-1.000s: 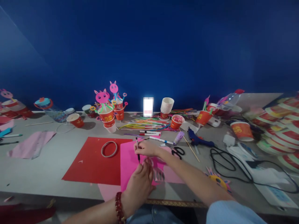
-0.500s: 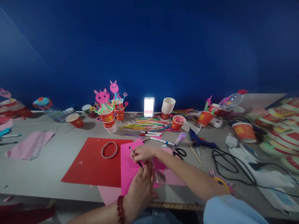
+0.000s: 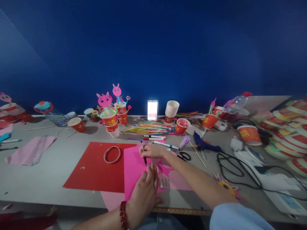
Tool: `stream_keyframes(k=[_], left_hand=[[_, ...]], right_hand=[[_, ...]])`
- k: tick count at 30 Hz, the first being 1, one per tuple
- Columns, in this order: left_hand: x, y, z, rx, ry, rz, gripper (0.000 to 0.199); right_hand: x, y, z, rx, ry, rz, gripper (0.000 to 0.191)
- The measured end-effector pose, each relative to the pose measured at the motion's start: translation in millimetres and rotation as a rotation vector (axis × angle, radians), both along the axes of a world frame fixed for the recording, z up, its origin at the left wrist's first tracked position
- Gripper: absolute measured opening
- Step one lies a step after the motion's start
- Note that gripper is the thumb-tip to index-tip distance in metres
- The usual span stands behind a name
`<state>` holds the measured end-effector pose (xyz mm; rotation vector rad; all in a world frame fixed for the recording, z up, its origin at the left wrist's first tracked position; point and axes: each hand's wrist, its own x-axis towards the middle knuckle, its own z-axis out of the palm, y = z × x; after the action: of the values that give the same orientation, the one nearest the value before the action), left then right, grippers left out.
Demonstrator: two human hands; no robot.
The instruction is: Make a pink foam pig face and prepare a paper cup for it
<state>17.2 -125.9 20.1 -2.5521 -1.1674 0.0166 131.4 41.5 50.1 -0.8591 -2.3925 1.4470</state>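
Observation:
My right hand (image 3: pixel 151 150) grips a black pen (image 3: pixel 145 159), now nearly upright, its tip down by the fingertips of my left hand. My left hand (image 3: pixel 145 188), with a red bead bracelet at the wrist, presses its bunched fingers onto a small round, pale thing (image 3: pixel 153 166) that they mostly hide. Both hands are over a bright pink sheet (image 3: pixel 131 172). Beside the left fingers is a paler pink sheet with several leaf-shaped cut-outs (image 3: pixel 164 182). A red sheet (image 3: pixel 96 172) lies to the left, bearing a grey ring-shaped roll (image 3: pixel 112 154).
Markers (image 3: pixel 154 139) and coloured pipe cleaners (image 3: pixel 148 127) lie behind my hands. Black-handled scissors (image 3: pixel 184 156), a blue glue gun (image 3: pixel 206 143) and its black cable are at the right. Red paper cups with pink animal figures (image 3: pixel 110 119) stand at the back. More cups (image 3: pixel 249 134) stand farther right.
My right hand has shifted slightly right and back, and the pen has turned from slanted to nearly upright. My left hand stays almost where it was.

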Motion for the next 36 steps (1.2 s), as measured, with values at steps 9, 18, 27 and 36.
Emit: stream_keyframes(k=[9, 18, 27, 36], left_hand=[[-0.5, 1.6, 4.9, -0.030, -0.007, 0.008, 0.095], [-6.5, 6.1, 2.9, -0.063, -0.037, -0.030, 0.085], [-15.1, 34.0, 20.7, -0.220, -0.154, -0.053, 0.035], [-31.8, 64.6, 18.5, -0.627, -0.940, -0.052, 0.017]], right_hand=[[37.1, -17.6, -18.0, 0.010, 0.113, -0.295, 0.011], [73.4, -77.7, -12.5, 0.212, 0.148, -0.499, 0.023], [93.6, -109.3, -18.0, 0.629, 0.130, -0.696, 0.025], [92.6, -125.3, -41.6, 0.789, -0.306, -0.369, 0.041]])
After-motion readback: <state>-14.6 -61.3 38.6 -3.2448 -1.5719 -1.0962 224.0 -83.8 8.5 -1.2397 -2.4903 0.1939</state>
